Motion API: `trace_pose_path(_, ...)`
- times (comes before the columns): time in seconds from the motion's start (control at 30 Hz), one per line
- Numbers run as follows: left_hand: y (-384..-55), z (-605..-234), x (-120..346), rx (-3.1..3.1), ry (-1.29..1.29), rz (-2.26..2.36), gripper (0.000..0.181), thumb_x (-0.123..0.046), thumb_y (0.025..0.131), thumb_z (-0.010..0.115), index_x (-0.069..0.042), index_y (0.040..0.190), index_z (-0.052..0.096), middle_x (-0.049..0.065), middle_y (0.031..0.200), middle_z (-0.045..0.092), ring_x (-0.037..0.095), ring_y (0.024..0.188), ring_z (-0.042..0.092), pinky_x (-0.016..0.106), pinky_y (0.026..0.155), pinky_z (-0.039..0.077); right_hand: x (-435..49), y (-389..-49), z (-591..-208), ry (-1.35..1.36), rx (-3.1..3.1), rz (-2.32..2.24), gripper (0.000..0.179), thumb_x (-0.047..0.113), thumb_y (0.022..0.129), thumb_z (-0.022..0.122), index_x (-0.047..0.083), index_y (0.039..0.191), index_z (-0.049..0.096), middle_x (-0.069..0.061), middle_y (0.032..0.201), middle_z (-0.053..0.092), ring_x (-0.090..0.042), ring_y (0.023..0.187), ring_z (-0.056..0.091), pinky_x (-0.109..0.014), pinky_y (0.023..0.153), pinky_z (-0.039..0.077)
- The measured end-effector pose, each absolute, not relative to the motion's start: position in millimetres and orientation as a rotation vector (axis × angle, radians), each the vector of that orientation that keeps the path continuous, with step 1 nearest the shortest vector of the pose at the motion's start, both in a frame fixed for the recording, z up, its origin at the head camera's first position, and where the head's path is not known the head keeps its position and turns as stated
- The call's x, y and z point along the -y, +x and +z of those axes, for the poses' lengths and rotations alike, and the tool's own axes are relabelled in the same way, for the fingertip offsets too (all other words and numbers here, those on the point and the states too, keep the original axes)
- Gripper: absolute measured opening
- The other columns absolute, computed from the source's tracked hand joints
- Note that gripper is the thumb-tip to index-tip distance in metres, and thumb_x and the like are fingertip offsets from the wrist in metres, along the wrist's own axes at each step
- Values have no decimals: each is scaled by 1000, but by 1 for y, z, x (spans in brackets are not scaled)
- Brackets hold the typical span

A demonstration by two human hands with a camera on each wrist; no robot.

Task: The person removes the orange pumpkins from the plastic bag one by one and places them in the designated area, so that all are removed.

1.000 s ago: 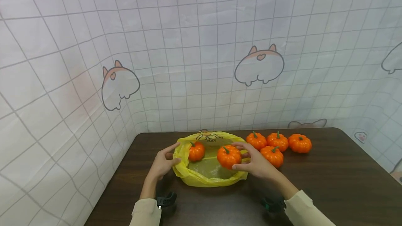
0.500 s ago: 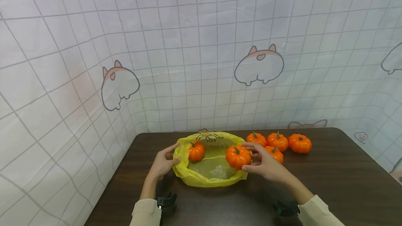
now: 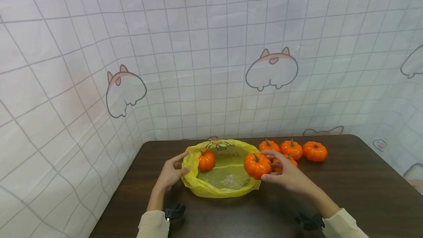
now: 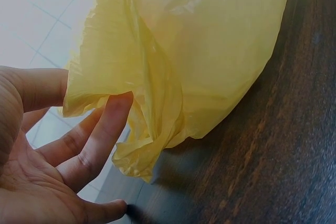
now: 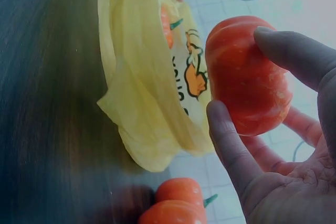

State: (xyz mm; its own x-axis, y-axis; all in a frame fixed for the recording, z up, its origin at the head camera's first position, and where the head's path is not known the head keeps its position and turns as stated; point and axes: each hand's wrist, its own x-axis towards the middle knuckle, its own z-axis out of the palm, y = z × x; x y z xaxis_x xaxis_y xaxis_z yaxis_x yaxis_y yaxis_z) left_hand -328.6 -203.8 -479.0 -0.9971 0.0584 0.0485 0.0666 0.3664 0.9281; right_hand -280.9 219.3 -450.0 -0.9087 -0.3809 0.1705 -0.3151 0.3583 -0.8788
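Observation:
A yellow plastic bag (image 3: 211,193) lies on the table with its mouth wide. One small orange pumpkin (image 3: 206,161) sits inside it at the left. My left hand (image 3: 171,172) holds the bag's left rim; in the left wrist view, the fingers (image 4: 113,121) lie against the bent-over edge of the yellow film. Above the bag's right rim, my right hand (image 3: 288,173) grips another pumpkin (image 3: 256,166) between thumb and fingers. The right wrist view shows this held pumpkin (image 5: 244,77) apart from the bag, its underside hidden in the head view.
Several more pumpkins (image 3: 315,151) stand to the right of the bag, one (image 3: 292,161) partly behind my right hand. The dark wooden table (image 3: 357,190) ends at a wall of white gridded cloth (image 3: 205,65) at the back and left.
My right hand has moved to the right with the pumpkin, from over the bag's mouth to its right rim. The left hand and the bag have stayed in place.

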Motion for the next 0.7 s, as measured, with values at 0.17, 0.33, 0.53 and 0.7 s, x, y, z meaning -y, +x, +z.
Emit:
trace_pose_path(0.17, -328, -479, 204, 2588, -117, -1754, 62, 0, 92, 71, -24, 147, 58, 25, 117, 68, 20, 86, 67, 34, 72, 60, -228, -280, -447, -649, -2588, -1603, 71, 27, 90, 80, 18, 150, 43, -25, 148, 40, -43, 127, 54, -44, 96, 55)
trace_pose_path(0.33, -328, -479, 204, 2586, -118, -1760, 63, 1, 91, 72, -23, 147, 58, 25, 115, 68, 20, 85, 68, 34, 71, 60, -240, -281, -439, -644, -2621, -1575, 70, 27, 92, 78, 15, 151, 42, -25, 150, 39, -39, 124, 56, -45, 98, 54)
trace_pose_path(0.53, -328, -478, 203, 2581, -118, -1761, 62, 1, 91, 71, -22, 147, 58, 25, 114, 69, 20, 83, 68, 33, 70, 59, -258, -282, -431, -608, -2672, -1530, 72, 30, 94, 76, 15, 153, 37, -25, 152, 37, -46, 132, 50, -55, 101, 51)
trace_pose_path(0.7, -328, -478, 202, 2586, -117, -1755, 62, 1, 92, 71, -23, 148, 57, 25, 116, 68, 19, 84, 67, 33, 70, 59, -272, -285, -429, -589, -2700, -1503, 72, 31, 95, 74, 16, 154, 36, -24, 154, 36, -50, 135, 48, -54, 101, 51)
